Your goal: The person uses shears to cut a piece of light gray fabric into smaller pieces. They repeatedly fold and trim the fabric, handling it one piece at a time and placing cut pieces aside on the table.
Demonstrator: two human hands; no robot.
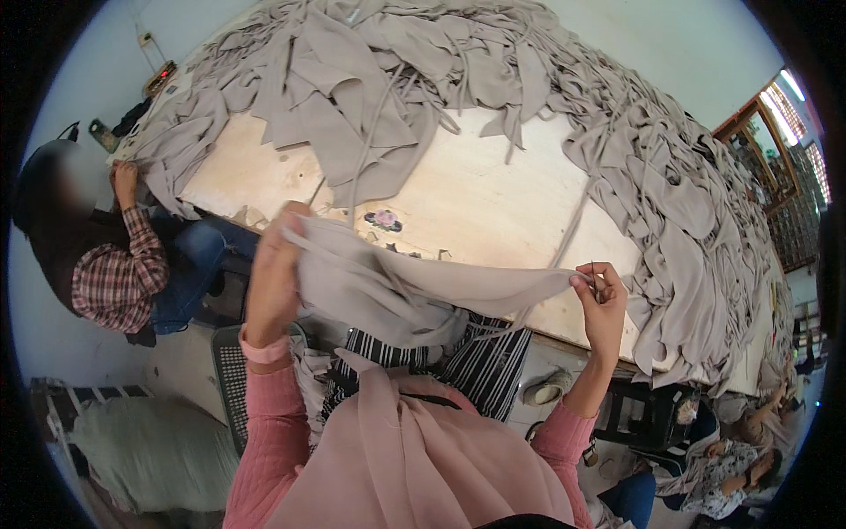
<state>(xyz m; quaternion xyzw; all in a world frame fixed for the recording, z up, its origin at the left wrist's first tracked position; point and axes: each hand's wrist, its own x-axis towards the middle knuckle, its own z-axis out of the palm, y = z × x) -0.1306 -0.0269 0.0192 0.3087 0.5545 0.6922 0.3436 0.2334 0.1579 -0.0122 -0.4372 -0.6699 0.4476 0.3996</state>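
A grey-beige piece of cloth (397,300) with thin straps is stretched between my two hands above my lap. My left hand (275,273), smeared by motion, is closed on the cloth's left end. At the right end, my right hand (603,304) pinches the cloth's edge between thumb and fingers. A small thin dark item (593,275) shows at those fingers, too small to name. The lower folds of the cloth hang over my black-and-white striped clothing (485,375).
Large heaps of matching grey-beige cloth (687,229) cover the back and right of the pale table (493,194). At the left a person in a checked shirt (115,273) handles cloth at the table. More people (740,467) sit at the lower right. A green chair (231,379) stands beside me.
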